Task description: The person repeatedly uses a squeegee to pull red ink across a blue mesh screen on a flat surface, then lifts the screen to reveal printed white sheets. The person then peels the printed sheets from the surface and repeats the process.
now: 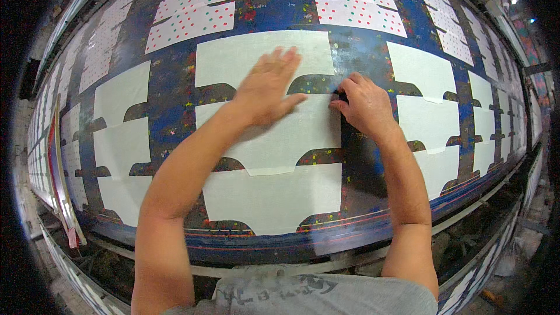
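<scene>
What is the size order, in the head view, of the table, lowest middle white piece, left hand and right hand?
1. Table
2. Lowest middle white piece
3. Left hand and right hand: too alike to rank

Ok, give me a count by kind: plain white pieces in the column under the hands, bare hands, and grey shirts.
White pieces: 3
Bare hands, left hand and right hand: 2
Grey shirt: 1
Total: 6
</scene>
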{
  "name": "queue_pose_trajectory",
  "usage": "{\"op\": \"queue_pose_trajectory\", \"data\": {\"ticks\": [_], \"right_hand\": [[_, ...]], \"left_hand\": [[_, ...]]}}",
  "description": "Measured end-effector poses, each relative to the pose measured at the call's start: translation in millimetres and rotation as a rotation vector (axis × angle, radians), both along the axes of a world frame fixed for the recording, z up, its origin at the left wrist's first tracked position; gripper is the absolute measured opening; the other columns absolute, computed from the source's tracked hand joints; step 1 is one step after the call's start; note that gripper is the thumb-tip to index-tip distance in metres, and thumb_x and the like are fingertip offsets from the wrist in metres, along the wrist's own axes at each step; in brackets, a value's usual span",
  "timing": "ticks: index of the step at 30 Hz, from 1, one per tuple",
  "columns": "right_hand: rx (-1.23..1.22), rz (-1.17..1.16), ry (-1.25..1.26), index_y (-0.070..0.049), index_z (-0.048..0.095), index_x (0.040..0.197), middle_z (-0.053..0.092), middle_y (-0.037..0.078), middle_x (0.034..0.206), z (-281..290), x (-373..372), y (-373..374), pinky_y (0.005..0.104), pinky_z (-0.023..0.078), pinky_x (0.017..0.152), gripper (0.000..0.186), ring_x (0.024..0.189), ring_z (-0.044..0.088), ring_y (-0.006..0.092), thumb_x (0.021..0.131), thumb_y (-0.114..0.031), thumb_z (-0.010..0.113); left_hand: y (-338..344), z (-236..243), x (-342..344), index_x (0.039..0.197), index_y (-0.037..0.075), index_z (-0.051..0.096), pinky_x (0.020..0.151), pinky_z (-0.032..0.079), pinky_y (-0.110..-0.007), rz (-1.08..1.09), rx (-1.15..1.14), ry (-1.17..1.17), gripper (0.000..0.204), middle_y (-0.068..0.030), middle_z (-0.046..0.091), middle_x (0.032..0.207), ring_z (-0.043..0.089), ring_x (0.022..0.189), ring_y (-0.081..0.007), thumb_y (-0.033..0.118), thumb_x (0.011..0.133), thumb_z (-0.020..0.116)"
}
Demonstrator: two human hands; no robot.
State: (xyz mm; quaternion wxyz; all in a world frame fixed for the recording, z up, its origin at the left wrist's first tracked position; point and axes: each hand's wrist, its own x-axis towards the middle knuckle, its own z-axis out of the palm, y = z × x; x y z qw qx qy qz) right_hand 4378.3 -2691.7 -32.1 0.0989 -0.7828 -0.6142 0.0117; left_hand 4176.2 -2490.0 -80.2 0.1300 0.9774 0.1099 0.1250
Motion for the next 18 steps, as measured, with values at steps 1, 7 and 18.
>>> {"op": "queue_pose_trajectory", "data": {"ticks": [1,7,18], "right_hand": [[-0.019,0.02,-0.011,-0.004,0.076,0.099,0.074,0.017,0.109,-2,-1,0,0.0527,0.063,0.086,0.028,0.104,0.075,0.0385,0.09,-0.029,0.087],[-0.154,0.111,0.011,-0.005,0.074,0.094,0.073,0.013,0.095,1,-10,4,0.0506,0.061,0.08,0.019,0.091,0.075,0.0369,0.093,-0.022,0.083],[0.15,0.071,1.074,-0.004,0.067,0.085,0.076,0.009,0.098,33,6,-54,0.0308,0.056,0.078,0.015,0.088,0.069,0.0139,0.09,-0.007,0.081]], "left_hand": [[5,1,-24,0.174,0.002,0.034,0.139,0.02,-0.054,0.024,0.009,0.001,0.086,-0.0214,0.031,0.183,0.027,0.17,-0.04,0.039,0.105,0.071],[17,4,-132,0.163,0.002,0.05,0.134,0.03,-0.054,0.217,-0.069,-0.074,0.069,-0.0209,0.049,0.171,0.04,0.162,-0.0396,0.019,0.101,0.076],[24,-2,-173,0.098,0.004,0.079,0.127,0.039,-0.053,0.387,-0.264,-0.323,0.014,-0.0138,0.074,0.141,0.053,0.151,-0.0389,0.018,0.097,0.084]]}}
